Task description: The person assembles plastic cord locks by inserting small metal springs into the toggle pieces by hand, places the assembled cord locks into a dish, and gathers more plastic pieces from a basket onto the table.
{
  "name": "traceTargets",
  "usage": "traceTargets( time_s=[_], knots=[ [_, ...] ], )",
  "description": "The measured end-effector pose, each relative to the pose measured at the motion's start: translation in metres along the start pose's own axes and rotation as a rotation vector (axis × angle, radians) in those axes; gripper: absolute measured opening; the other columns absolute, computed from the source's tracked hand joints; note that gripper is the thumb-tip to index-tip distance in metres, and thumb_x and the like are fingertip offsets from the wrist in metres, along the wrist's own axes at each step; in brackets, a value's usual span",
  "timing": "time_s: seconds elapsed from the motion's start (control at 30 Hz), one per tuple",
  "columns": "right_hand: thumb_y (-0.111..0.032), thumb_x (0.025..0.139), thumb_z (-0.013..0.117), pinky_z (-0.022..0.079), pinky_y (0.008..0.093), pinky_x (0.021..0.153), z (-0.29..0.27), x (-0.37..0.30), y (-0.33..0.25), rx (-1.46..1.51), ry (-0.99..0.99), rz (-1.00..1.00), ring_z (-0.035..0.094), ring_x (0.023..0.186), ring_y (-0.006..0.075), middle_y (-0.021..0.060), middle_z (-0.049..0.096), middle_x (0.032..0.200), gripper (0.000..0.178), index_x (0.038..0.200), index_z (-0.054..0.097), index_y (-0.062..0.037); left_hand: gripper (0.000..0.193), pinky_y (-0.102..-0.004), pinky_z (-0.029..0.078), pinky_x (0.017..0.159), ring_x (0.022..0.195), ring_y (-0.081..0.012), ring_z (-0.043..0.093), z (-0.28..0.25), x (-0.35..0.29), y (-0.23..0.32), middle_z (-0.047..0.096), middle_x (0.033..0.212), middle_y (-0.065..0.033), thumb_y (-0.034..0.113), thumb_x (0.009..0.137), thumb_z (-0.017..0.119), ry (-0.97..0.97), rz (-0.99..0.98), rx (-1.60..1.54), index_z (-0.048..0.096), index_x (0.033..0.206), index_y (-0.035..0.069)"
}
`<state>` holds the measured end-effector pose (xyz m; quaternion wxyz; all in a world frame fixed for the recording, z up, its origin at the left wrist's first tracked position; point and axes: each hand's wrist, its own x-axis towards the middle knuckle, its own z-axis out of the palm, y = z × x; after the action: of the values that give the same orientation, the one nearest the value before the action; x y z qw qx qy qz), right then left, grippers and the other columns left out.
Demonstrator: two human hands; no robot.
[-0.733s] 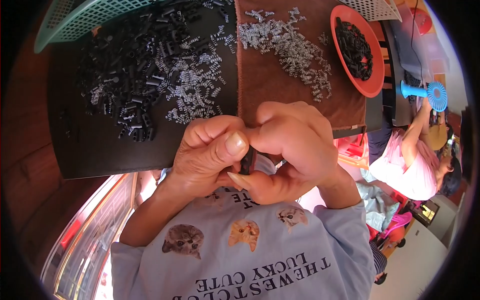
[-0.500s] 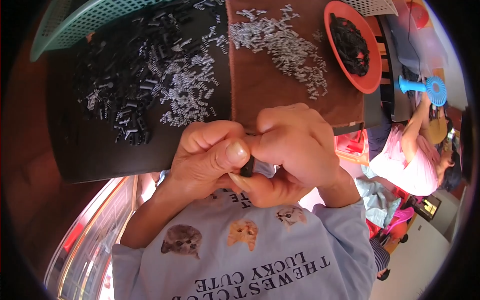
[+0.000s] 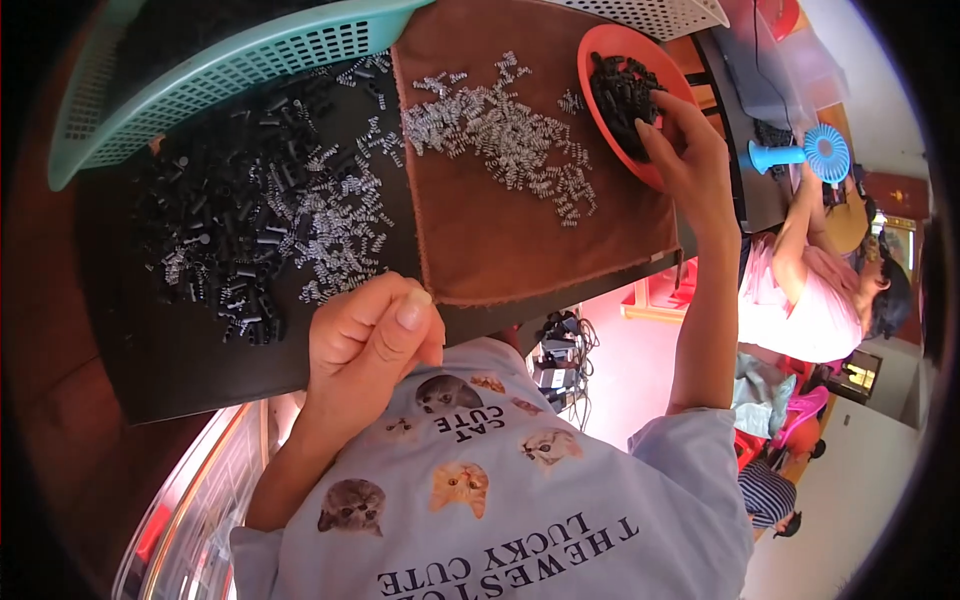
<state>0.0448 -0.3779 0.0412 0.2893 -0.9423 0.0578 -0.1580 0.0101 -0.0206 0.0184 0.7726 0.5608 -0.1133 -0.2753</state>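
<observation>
Above the red bowl (image 3: 650, 180) my right hand (image 3: 690, 165) reaches over a pile of small black plastic pieces (image 3: 615, 95). Its thumb and forefinger are apart, and I see nothing held between them. Near the table's front edge, my left hand (image 3: 365, 345) is closed, its thumb pressed onto the curled fingers; whatever it may hold is hidden. Small metal coil springs (image 3: 515, 140) are strewn over a brown cloth (image 3: 470, 260). More springs (image 3: 345, 225) lie on the dark table to the left, mixed into a heap of black plastic tubes (image 3: 225, 215).
A green slatted basket (image 3: 240, 80) stands at the back left, and a white perforated basket (image 3: 660, 12) at the back right. Beyond the bowl is a blue fan (image 3: 825, 153). A person in pink (image 3: 800, 300) sits to the right. Cables (image 3: 575, 365) hang below the table edge.
My hands have parted from a black piece they worked on together. The right went up and right to the red bowl; the left stayed near the table edge. The view has shifted.
</observation>
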Motion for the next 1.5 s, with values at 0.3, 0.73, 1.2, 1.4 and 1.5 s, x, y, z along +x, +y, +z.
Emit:
traceTargets(
  time_s=[0.3, 0.73, 1.2, 1.4, 1.5],
  knots=[
    [-0.013, 0.086, 0.07, 0.047, 0.0352, 0.064, 0.008, 0.002, -0.036, -0.148, -0.026, -0.269, 0.06, 0.072, 0.0283, 0.0136, 0.058, 0.082, 0.023, 0.104, 0.063, 0.0007, 0.023, -0.0252, 0.038, 0.05, 0.054, -0.0082, 0.045, -0.003, -0.002, 0.007, 0.05, 0.06, -0.0015, 0.009, 0.096, 0.059, -0.027, 0.177, 0.313, 0.055, 0.075, -0.001],
    [-0.013, 0.075, 0.068, 0.048, 0.0398, 0.061, -0.013, -0.037, -0.01, -0.64, -0.113, -0.371, 0.059, 0.086, 0.0268, 0.006, 0.055, 0.089, 0.024, 0.097, 0.061, -0.0086, 0.022, -0.0239, 0.04, 0.054, 0.058, -0.0082, 0.051, -0.003, -0.004, 0.009, 0.058, 0.065, -0.0024, 0.01, 0.096, 0.056, -0.047, 0.102, 0.287, 0.058, 0.078, -0.001],
    [-0.007, 0.067, 0.065, 0.043, 0.0333, 0.051, -0.052, -0.042, -0.062, -0.643, 0.059, -0.686, 0.054, 0.068, 0.0207, 0.004, 0.049, 0.078, 0.028, 0.095, 0.064, -0.006, 0.029, -0.0246, 0.039, 0.052, 0.056, -0.0082, 0.05, -0.004, -0.006, -0.003, 0.057, 0.063, -0.0031, 0.015, 0.098, 0.056, 0.016, 0.103, 0.319, 0.057, 0.074, -0.001],
    [-0.004, 0.067, 0.066, 0.046, 0.036, 0.054, -0.081, 0.011, -0.097, -0.638, 0.136, -0.823, 0.058, 0.073, 0.0239, 0.0053, 0.054, 0.082, 0.027, 0.094, 0.061, -0.0082, 0.029, -0.0241, 0.04, 0.053, 0.057, -0.0081, 0.051, -0.006, -0.006, -0.006, 0.057, 0.063, -0.0032, 0.017, 0.098, 0.057, 0.009, 0.144, 0.343, 0.059, 0.075, -0.001],
    [0.0, 0.07, 0.064, 0.048, 0.0389, 0.058, -0.088, 0.044, -0.103, -0.628, 0.174, -0.829, 0.06, 0.079, 0.0267, 0.0045, 0.055, 0.083, 0.025, 0.091, 0.058, -0.012, 0.029, -0.0238, 0.04, 0.052, 0.057, -0.008, 0.052, -0.005, -0.006, -0.006, 0.057, 0.063, -0.0029, 0.017, 0.098, 0.057, 0.015, 0.172, 0.343, 0.059, 0.076, -0.001]
  ],
)
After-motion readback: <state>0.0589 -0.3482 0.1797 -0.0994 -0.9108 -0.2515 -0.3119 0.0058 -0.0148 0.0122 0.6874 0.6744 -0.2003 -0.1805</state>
